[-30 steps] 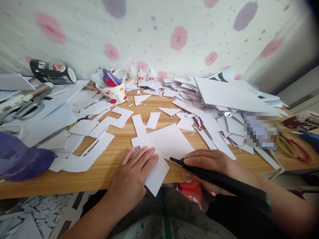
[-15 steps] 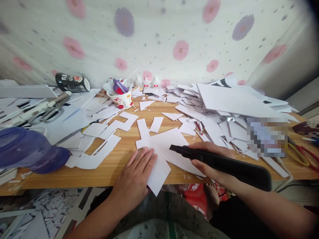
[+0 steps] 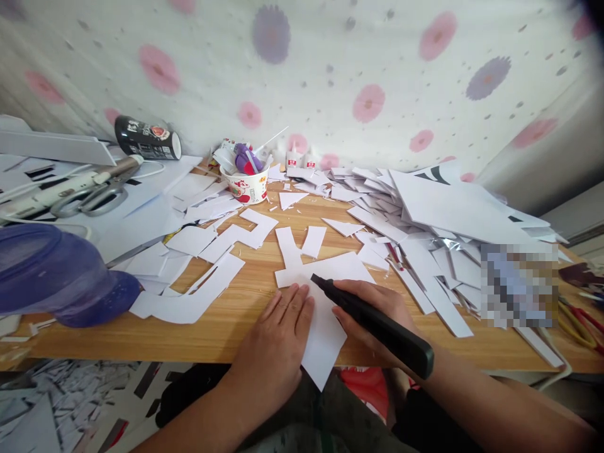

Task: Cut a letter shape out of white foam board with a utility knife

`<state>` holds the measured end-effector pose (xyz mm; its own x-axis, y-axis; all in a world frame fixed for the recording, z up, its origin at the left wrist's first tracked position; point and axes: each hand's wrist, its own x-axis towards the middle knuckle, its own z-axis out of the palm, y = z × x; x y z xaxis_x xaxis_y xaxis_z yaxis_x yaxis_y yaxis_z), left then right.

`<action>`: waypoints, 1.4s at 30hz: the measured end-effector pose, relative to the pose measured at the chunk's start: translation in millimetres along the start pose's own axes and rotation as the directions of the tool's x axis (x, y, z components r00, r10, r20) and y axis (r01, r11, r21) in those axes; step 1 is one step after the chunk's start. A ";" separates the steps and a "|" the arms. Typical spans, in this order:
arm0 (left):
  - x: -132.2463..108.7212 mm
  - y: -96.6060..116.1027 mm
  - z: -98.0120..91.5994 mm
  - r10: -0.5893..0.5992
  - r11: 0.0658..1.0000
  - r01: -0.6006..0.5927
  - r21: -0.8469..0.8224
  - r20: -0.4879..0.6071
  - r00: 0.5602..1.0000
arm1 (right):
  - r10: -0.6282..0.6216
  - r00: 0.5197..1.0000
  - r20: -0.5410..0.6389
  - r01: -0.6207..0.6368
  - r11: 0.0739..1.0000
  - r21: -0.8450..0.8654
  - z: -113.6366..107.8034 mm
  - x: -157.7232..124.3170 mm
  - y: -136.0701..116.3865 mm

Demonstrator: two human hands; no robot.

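My left hand [image 3: 278, 336] lies flat, fingers outstretched, pressing on a white foam board piece [image 3: 325, 336] at the table's front edge. The piece's pointed lower corner juts past that edge. My right hand [image 3: 377, 308] is wrapped round a black utility knife [image 3: 384, 330]. The tip of the knife points up and left, over the board just beyond my left fingertips; whether it touches the board I cannot tell. Just behind lie a narrow white strip [image 3: 287, 245] and a small white offcut [image 3: 314, 241].
Cut white shapes [image 3: 257, 228] and a blue-purple translucent container [image 3: 61, 277] are on the left, with grey scissors [image 3: 101, 195]. A paper tub [image 3: 248, 187] and glue bottles [image 3: 292, 160] stand at the back. Stacked boards [image 3: 448, 201] crowd the right, near red-yellow-handled scissors [image 3: 578, 321].
My right hand has brought the knife left, its tip now closer to my left fingertips. A curved board piece beside the knife is no longer visible there. The view has shifted slightly.
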<state>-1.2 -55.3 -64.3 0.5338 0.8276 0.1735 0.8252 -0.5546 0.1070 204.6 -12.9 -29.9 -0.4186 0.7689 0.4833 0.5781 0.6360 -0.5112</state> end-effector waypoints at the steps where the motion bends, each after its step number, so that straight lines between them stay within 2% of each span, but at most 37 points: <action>1: -0.2 -0.2 -0.1 0.002 1.000 -0.002 -0.007 -0.003 1.000 | 0.002 1.000 0.000 -0.002 1.000 -0.004 0.3 0.2 -0.2; 8: -1.1 -0.1 -1.7 -0.003 1.000 0.003 -0.030 0.007 1.000 | -0.031 0.999 0.042 0.033 0.999 -0.034 0.0 0.0 -1.0; 15: 1.1 0.8 -4.7 -0.016 0.999 0.015 -0.049 -0.012 1.000 | -0.083 0.986 0.148 0.097 0.991 -0.091 -2.3 3.3 -8.4; 20: 1.3 1.9 -4.8 -0.039 0.998 0.038 -0.051 -0.025 0.999 | -0.080 0.972 0.219 0.098 0.993 -0.073 -13.3 4.5 -16.8; 29: 3.1 2.1 -4.6 -0.055 0.997 0.052 -0.048 -0.047 0.997 | -0.048 0.945 0.325 0.053 0.999 -0.006 -36.2 -9.4 -29.6; 37: 2.9 2.7 -7.1 -0.060 0.998 0.059 -0.017 -0.023 0.998 | -0.035 0.937 0.348 0.036 0.999 0.006 -46.9 -16.1 -34.4; 42: 2.4 2.3 -6.8 -0.054 0.999 0.054 0.004 -0.020 0.998 | -0.024 0.948 0.316 0.002 0.998 0.070 -45.3 -16.0 -29.5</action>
<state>0.7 -55.2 -57.0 0.4849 0.8544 0.1867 0.8535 -0.5089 0.1122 226.0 -46.9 9.6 -0.6322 0.7348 0.2456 0.5267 0.6402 -0.5593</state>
